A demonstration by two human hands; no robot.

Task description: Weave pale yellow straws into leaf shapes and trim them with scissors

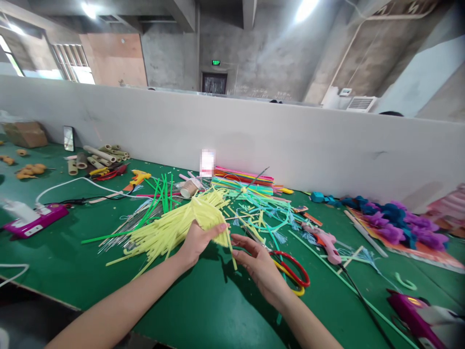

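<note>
My left hand point(198, 244) is closed on a fan-shaped piece made of yellow pipe cleaners point(208, 213), its thumb lying along the lower edge. Many long yellow strands trail from it to the left over the green table. One yellow strand points down at its right end, beside the fingertips of my right hand point(259, 266). That hand is curved, with a gap between thumb and fingers; whether the thumb touches the strand is unclear. Red-and-yellow-handled scissors point(296, 271) lie just beyond my right hand, their handles partly hidden by it.
Colored pipe cleaners point(247, 178) lie piled by the white partition point(276, 135). A pink glue gun point(325, 245) and purple power strip point(414, 310) are at right. On the left are a yellow glue gun point(140, 178), bamboo pieces point(100, 156) and another purple power strip point(36, 222).
</note>
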